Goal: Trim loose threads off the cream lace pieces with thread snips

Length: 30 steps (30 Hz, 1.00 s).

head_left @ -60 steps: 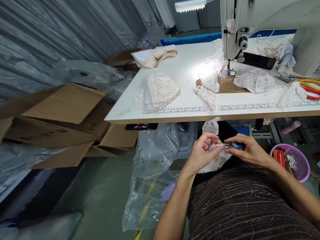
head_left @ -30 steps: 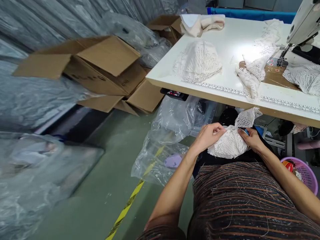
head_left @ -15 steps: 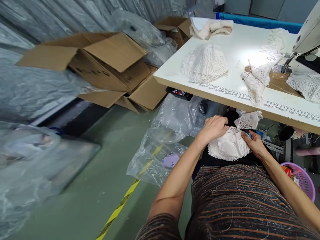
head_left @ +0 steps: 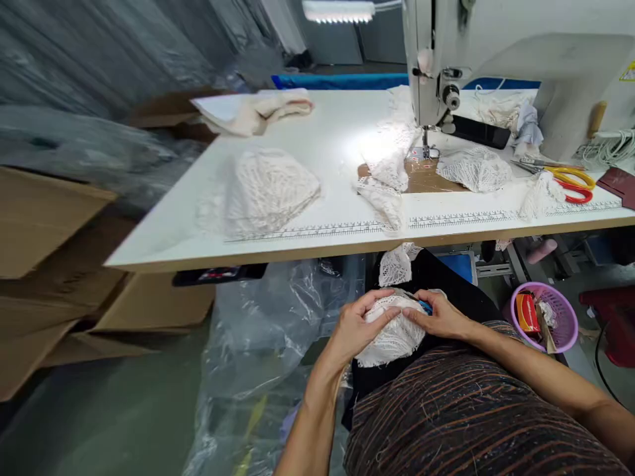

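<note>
A piece of white lace fabric lies over my lap, below the table edge. My left hand pinches its upper edge between thumb and fingers. My right hand is closed around small blue-handled thread snips, mostly hidden by the fingers, and its thumb presses the same lace edge. The two thumbs almost meet. Just beyond the hands, another lace piece hangs at the table edge.
A sewing machine stands on the white table. A lace stack, a lace strip and scissors lie there. A purple basket sits right on the floor; cardboard boxes and plastic sheeting are left.
My view has swung right, bringing the whole sewing machine and scissors into sight. My hands have come closer together on the lace, the left hand now pinching its edge.
</note>
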Tool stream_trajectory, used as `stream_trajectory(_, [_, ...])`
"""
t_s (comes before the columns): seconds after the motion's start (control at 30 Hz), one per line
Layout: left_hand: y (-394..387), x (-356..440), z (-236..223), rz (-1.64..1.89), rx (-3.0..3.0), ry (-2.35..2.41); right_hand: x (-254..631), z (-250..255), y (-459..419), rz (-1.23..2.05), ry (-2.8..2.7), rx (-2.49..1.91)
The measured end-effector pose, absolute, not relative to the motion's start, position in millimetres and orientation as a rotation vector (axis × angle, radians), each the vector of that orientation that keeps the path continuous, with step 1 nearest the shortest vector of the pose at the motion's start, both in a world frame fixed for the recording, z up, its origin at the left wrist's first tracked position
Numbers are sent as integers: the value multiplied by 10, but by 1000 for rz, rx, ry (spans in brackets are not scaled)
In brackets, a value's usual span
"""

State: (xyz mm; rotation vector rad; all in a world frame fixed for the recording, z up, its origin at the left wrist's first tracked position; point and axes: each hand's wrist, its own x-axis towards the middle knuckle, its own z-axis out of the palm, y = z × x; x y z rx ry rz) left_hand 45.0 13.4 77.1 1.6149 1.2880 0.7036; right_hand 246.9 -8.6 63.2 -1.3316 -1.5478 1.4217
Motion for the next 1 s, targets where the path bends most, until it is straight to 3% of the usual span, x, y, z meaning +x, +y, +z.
stream_trajectory(0.2, [105,440,850,602,2085,1394,3011,1047,-158,833,-1720,-1436])
stream_trajectory(0.43, [294,924,1077,394,2178,1064,3552,1808,194,166,-1856,-1451])
stream_trajectory(0.53, [527,1245,887,33,2210,1071,3499,1871,462,73,-2004,-1521])
stream_trajectory(0.67, [749,1458,659,-119,2231,1116,3356,1806,613,61,-2096,-1461])
stream_trajectory(1.0, [721,1396,626,97,2144,1056,4095,1832,473,-256,-1662,-1344])
